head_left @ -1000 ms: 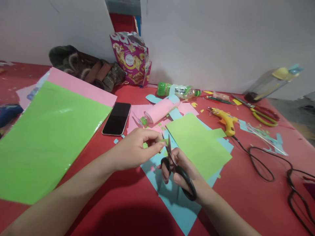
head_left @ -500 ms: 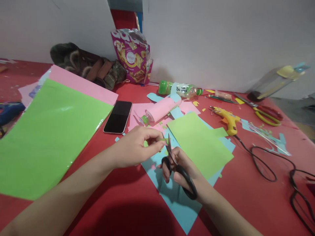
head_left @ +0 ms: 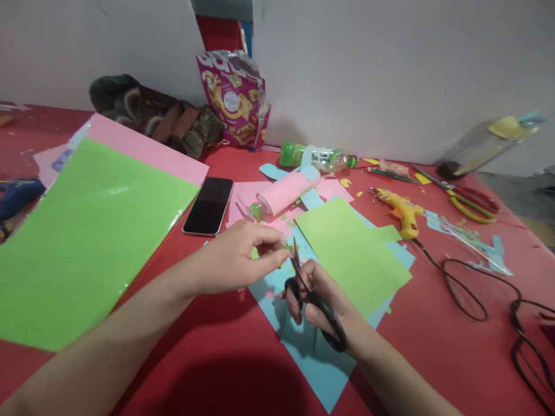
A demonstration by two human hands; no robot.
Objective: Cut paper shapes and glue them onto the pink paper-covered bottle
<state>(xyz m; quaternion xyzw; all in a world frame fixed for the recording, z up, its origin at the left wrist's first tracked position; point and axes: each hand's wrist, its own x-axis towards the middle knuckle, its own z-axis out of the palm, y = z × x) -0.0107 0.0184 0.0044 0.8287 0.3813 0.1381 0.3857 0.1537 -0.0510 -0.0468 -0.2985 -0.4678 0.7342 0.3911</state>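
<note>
My left hand (head_left: 243, 257) pinches a tiny green paper scrap (head_left: 286, 248) between thumb and fingertips. My right hand (head_left: 323, 300) grips black-handled scissors (head_left: 314, 300), with the blades pointing up at the scrap. Both hands hover over a light blue sheet (head_left: 303, 341) on the red table (head_left: 208, 358). A green sheet (head_left: 351, 251) lies just to the right of the scissors.
A large green sheet (head_left: 82, 231) over a pink sheet covers the left. A phone (head_left: 208, 205), a pink-wrapped bottle (head_left: 281, 193), a green bottle (head_left: 316, 159), a snack bag (head_left: 232, 98), a yellow glue gun (head_left: 401, 211) with black cord, and red-and-yellow scissors (head_left: 468, 202) lie around.
Both hands stay nearly in place; the scissor blades have shifted slightly against the green scrap.
</note>
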